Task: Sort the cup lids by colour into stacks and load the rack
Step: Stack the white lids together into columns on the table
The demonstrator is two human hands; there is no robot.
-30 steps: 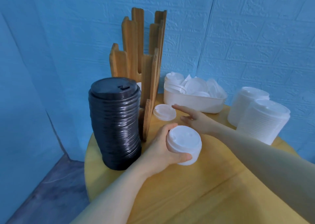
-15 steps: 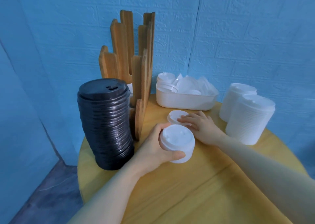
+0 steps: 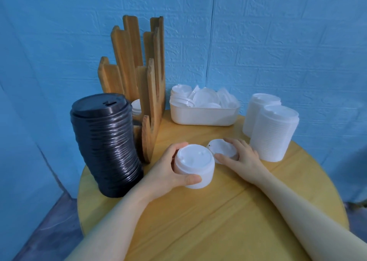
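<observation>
Against blue walls, on the round wooden table (image 3: 198,221), a short white lid stack (image 3: 194,165) is gripped by the left hand (image 3: 168,171), onto which the loose white lid (image 3: 221,149) pinched by the right hand (image 3: 241,157) should be lowered squarely, rims aligned.

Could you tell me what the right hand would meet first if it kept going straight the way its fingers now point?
The right hand already holds the single white lid, fingers pointing left and away. Going on, it would probably pass behind the small white stack in the left hand and meet the wooden rack, though depth is unclear.
</observation>
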